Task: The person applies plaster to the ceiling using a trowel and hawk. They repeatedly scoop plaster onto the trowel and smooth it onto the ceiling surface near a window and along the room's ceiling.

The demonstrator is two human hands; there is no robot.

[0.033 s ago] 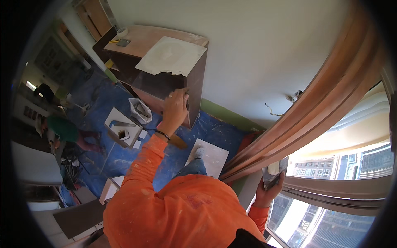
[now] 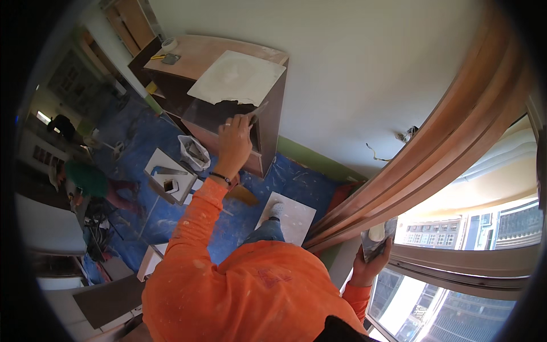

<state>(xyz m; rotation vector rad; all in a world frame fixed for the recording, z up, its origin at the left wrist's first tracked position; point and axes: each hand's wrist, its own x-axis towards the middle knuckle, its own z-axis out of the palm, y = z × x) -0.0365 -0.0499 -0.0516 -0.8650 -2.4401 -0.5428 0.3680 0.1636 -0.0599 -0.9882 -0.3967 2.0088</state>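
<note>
My left hand (image 2: 233, 142), a dark band at its wrist, is raised in front of the dark brown cabinet (image 2: 272, 122). Its fingers are closed on a putty knife (image 2: 259, 112), whose thin blade points up and to the right beside the cabinet's corner. Most of the handle is hidden in the hand. Low at the right, by the window, my right hand (image 2: 373, 267) grips a grey metal plate (image 2: 370, 248) carrying a lump of cream putty (image 2: 376, 232). On the cabinet top lies a pale board (image 2: 236, 77) with a ragged front edge.
Tape (image 2: 168, 44) and a small grey scraper (image 2: 170, 58) sit on the cabinet. A white bag (image 2: 194, 153) and a board with tools (image 2: 171, 179) rest on blue floor sheeting (image 2: 228, 225). Curved wooden trim (image 2: 433, 154) borders the window. Another person (image 2: 88, 178) bends at far left.
My left hand has shifted slightly left and turned, so the putty knife's blade shows more plainly. My right hand and its plate have stayed put.
</note>
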